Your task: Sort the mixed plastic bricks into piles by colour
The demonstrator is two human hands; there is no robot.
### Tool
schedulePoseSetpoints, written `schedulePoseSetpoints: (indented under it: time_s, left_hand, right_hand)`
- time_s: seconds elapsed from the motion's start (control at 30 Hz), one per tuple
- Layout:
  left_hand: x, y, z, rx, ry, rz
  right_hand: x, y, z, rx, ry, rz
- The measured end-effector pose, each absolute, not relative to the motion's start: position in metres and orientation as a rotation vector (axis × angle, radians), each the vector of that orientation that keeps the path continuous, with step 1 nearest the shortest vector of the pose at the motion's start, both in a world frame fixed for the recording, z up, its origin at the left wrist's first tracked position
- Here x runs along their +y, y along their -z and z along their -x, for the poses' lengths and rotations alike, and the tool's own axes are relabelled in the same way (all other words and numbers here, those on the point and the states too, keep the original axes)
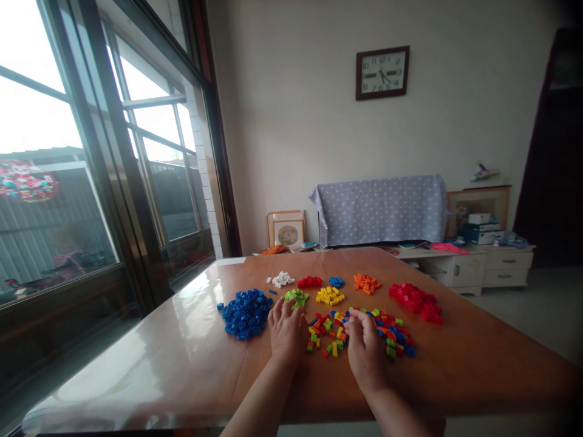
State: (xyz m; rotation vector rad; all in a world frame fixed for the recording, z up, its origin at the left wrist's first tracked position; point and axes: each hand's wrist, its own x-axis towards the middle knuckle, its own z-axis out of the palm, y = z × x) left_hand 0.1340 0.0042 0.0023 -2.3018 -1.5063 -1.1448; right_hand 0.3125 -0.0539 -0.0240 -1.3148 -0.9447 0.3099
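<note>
My left hand (286, 331) is at the near edge of a small pile of light green toy bricks (297, 297). Its fingers are slightly bent and a little apart, and no brick shows in them. Over a loose spread of mixed coloured toy bricks (327, 328), my right hand (365, 352) is closed, thumb and fingertips pinched together. Whatever is between those fingertips is too small to make out. The mixed bricks are red, yellow, green, orange and blue, partly hidden behind the right hand.
Left of my hands is a large blue heap (246, 314). Farther back are white (282, 279), red (310, 281), blue (336, 281), yellow (330, 295) and orange piles (367, 284). Larger red pieces (415, 301) lie right on the brown table (473, 352). A window (155, 152) stands left.
</note>
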Motion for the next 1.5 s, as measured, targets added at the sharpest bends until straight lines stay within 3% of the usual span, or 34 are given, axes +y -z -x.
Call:
schedulePoseSetpoints:
  time_s: [0.43,0.8,1.07,1.5]
  left_hand:
    - [0.01,0.002,-0.134,-1.419,0.94,2.372]
    - [0.021,0.01,-0.126,-1.419,0.989,2.365]
    - [0.018,0.009,-0.124,-1.409,1.021,2.374]
    - [0.004,-0.006,-0.132,-1.304,1.147,2.41]
  right_hand:
    - [-0.052,0.023,-0.307,-1.044,-0.304,1.289]
    - [-0.038,0.031,-0.302,-0.967,-0.163,1.246]
    - [-0.028,0.048,-0.298,-1.099,-0.306,1.243]
    - [-0.037,0.036,-0.307,-0.943,-0.24,1.176]
